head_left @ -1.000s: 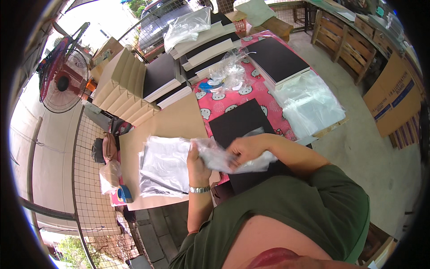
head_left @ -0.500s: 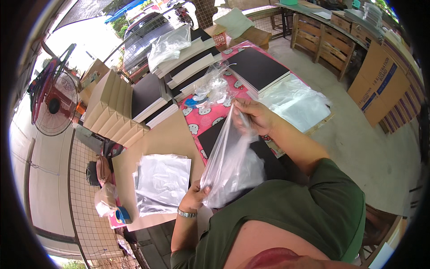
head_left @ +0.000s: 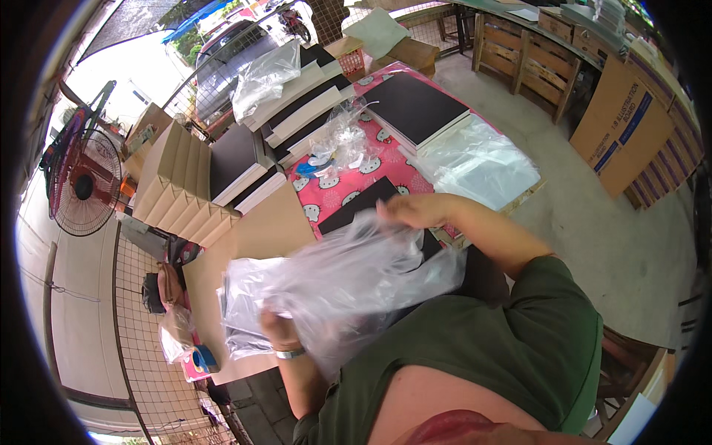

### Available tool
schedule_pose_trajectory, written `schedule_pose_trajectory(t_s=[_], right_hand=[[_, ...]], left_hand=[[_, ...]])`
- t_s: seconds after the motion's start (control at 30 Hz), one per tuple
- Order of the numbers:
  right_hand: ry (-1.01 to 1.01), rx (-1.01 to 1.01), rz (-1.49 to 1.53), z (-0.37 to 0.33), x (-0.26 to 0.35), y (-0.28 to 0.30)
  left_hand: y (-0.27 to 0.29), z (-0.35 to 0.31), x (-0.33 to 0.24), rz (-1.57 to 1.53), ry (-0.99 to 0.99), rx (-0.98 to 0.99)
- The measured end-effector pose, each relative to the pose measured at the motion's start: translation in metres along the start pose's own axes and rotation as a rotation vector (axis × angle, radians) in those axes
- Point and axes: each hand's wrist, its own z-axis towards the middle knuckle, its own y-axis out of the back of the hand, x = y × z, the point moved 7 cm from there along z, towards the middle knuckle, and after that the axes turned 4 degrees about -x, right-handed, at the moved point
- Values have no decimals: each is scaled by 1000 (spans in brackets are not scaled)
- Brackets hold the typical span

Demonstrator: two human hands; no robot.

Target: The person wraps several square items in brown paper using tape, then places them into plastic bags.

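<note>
A clear plastic bag point(head_left: 341, 267) is spread between my two hands, blurred by motion. My left hand point(head_left: 280, 330) grips its near left end, over a pile of clear plastic-covered sheets point(head_left: 241, 341). At the far side of the bag, my right hand point(head_left: 415, 211) pinches the plastic, fingers curled; their tips are smeared. Beneath the bag lies a black board point(head_left: 363, 205), mostly covered by the plastic and my arm.
Stacks of black-covered white boards point(head_left: 419, 107) stand on the pink patterned tablecloth point(head_left: 341, 194). Crumpled plastic point(head_left: 345, 144) lies among them. Flat clear bags point(head_left: 482, 167) rest at right. Brown paper-wrapped bundles point(head_left: 174, 182), blue tape point(head_left: 204, 359) and a fan point(head_left: 84, 185) are at left.
My left hand has moved left and my right hand has come down nearer to me. The plastic bag, earlier stretched upward, now spreads out wide and lower, partly over the left pile.
</note>
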Motion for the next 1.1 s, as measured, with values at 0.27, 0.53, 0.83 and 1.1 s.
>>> schedule_pose_trajectory(t_s=[0.27, 0.53, 0.83, 1.1], right_hand=[[412, 90, 1035, 18, 24, 28], [210, 466, -59, 9, 13, 9], [251, 211, 1057, 23, 9, 13], [-102, -19, 768, 70, -103, 43]], left_hand=[[2, -19, 93, 1015, 549, -235], [-1, 11, 21, 108, -47, -311], [41, -12, 68, 305, 347, -180], [106, 61, 77, 236, 290, -448]])
